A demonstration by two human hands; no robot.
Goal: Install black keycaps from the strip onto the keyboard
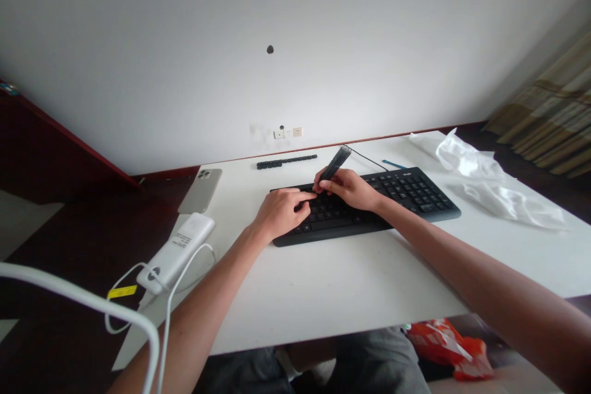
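Observation:
A black keyboard [333, 221] lies at a slight angle on the white table. My right hand [348, 188] is closed around a thick black brush-like tool [336, 163], held tilted like a pen. Its upper end looks pale and ragged, while its lower end is hidden by my fingers at the keyboard's upper-left part. On the keyboard's left side rests my left hand [282, 212], index finger stretched toward the tool's lower end and thumb apart. Behind the keyboard, a row of loose black keycaps [286, 161] stands along the table's back.
Left on the table are a phone [201, 189] and a white power bank [178, 252] with a white cable [152, 332] crossing close in front. A blue stick-like tool [394, 164] lies behind the keyboard. Crumpled white plastic [466, 157] is at right; a red bag [447, 348] sits below the table edge.

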